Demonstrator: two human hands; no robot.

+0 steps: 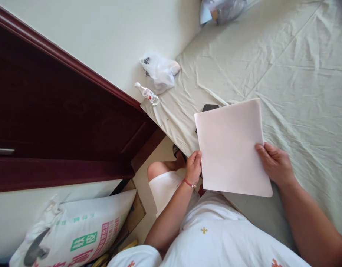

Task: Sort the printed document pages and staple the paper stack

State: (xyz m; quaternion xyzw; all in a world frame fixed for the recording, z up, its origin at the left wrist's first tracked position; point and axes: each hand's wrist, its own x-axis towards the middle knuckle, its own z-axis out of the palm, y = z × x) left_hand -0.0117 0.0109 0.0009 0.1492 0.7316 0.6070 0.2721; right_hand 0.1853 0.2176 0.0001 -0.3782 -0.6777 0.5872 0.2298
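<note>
A blank, pale pinkish-white notebook-like sheet [233, 152] with rounded corners is held up in front of me, slightly tilted. Its left edge is gripped by my left hand [193, 167], the thumb lying along the side and the other fingers curled. My right hand [275, 163] pinches the right edge, thumb on top and fingers partly hidden beneath. Behind the sheet's upper left corner a dark flat object [210, 107], like a phone, lies partly covered on the bed. Whatever is under the sheet is hidden.
A wrinkled pale green bedsheet [307, 96] covers the bed. Near the wall are a clear plastic bottle [147, 93] and a white plastic bag [161, 72]. Another bag [223, 11] lies farther back. Dark red wooden furniture [62, 96] and a printed sack [79, 230] stand on the left.
</note>
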